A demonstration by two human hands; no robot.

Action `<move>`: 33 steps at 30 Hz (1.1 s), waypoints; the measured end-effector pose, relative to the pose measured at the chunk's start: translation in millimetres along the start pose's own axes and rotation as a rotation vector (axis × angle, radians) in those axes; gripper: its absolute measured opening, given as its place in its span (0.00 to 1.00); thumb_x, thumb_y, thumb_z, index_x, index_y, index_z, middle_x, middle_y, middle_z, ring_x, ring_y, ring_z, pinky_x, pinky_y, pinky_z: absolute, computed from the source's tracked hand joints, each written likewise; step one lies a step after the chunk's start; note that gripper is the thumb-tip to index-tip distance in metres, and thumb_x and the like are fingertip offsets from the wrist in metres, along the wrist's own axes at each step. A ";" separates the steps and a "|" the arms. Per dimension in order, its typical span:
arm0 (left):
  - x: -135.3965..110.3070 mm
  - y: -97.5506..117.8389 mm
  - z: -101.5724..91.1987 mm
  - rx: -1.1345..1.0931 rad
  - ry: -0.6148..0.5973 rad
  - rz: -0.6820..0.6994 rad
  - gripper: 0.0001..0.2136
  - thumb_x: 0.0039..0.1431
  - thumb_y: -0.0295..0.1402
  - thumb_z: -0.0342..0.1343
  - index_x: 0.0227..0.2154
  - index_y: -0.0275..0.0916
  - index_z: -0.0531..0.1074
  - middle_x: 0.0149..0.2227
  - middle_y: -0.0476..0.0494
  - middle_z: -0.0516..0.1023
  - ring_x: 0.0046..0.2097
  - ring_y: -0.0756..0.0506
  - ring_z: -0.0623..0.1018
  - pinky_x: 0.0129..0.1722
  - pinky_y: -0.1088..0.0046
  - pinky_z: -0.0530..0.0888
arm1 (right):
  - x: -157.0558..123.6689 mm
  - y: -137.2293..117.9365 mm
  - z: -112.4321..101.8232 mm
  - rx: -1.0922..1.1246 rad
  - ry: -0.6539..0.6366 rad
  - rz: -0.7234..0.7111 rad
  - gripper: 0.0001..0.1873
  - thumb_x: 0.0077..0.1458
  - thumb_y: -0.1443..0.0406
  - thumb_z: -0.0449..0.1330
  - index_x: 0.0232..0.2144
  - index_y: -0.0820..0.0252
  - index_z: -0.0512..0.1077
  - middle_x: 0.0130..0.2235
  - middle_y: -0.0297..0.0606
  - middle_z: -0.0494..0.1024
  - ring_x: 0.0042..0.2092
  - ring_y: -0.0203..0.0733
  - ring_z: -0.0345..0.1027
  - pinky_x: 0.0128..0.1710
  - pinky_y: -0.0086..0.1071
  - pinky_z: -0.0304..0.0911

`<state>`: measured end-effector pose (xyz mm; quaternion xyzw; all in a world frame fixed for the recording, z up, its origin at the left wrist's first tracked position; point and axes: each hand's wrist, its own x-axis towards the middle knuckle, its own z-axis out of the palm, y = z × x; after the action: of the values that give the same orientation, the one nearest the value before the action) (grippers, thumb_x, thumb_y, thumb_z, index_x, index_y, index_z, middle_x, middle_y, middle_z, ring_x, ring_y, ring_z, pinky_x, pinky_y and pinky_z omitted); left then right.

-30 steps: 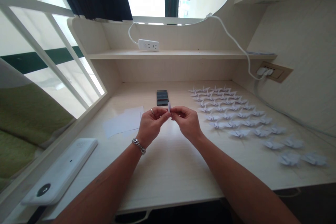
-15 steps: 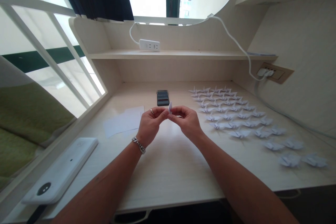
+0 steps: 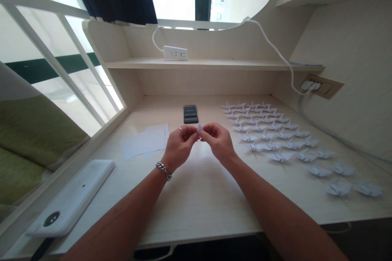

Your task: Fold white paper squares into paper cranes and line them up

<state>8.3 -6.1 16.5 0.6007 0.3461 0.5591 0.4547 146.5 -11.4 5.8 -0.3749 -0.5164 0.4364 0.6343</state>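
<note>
Between my fingertips, above the middle of the desk, is a small piece of folded white paper, its pointed tip showing upward. My left hand, with a ring and a chain bracelet, pinches it from the left. My right hand pinches the same paper from the right, thumb in front. Most of the folded paper is hidden by my fingers. Just beyond my hands lies a dark phone. Flat white paper sheets rest left of my left hand. Rows of white paper cranes stand to my right.
A long white device with a dark round dial lies at the desk's left edge. On the back shelf sits a white power strip. A white cable runs down to a wall socket on the right.
The folded paper has turned between my fingers, from a thin edge-on sliver to a wider pointed face. Both hands stay almost in place, still pinching it.
</note>
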 end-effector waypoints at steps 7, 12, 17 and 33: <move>-1.2 1.3 1.6 -0.075 0.011 -0.022 0.10 0.51 0.34 0.66 0.34 0.35 0.75 0.33 0.45 0.79 0.35 0.49 0.77 0.37 0.71 0.75 | -1.4 -1.9 1.5 0.015 0.043 -0.009 0.11 0.42 0.60 0.71 0.27 0.59 0.76 0.29 0.34 0.78 0.31 0.38 0.72 0.32 0.32 0.68; -0.4 0.7 1.5 -0.052 -0.008 -0.021 0.10 0.50 0.35 0.67 0.31 0.35 0.74 0.29 0.47 0.77 0.30 0.51 0.75 0.34 0.73 0.74 | -1.8 -1.6 2.7 0.050 0.055 0.015 0.11 0.43 0.61 0.71 0.27 0.60 0.76 0.27 0.34 0.78 0.30 0.39 0.72 0.33 0.33 0.68; 0.0 -1.0 0.8 -0.088 -0.034 -0.086 0.12 0.49 0.36 0.67 0.31 0.34 0.74 0.29 0.48 0.76 0.30 0.51 0.75 0.33 0.73 0.74 | -1.9 -1.1 3.7 0.062 0.109 0.036 0.11 0.41 0.61 0.72 0.27 0.61 0.78 0.28 0.37 0.80 0.30 0.39 0.73 0.33 0.34 0.69; 0.1 -4.5 1.5 -0.051 -0.036 -0.095 0.11 0.49 0.34 0.66 0.32 0.33 0.75 0.31 0.44 0.78 0.32 0.49 0.77 0.34 0.71 0.74 | -0.5 -2.3 4.1 0.076 0.163 0.083 0.13 0.37 0.61 0.73 0.27 0.61 0.80 0.27 0.37 0.82 0.30 0.41 0.74 0.35 0.36 0.70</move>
<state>10.2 -4.6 12.4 0.5818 0.3518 0.5345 0.5020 142.8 -12.6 8.5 -0.4059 -0.4302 0.4495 0.6694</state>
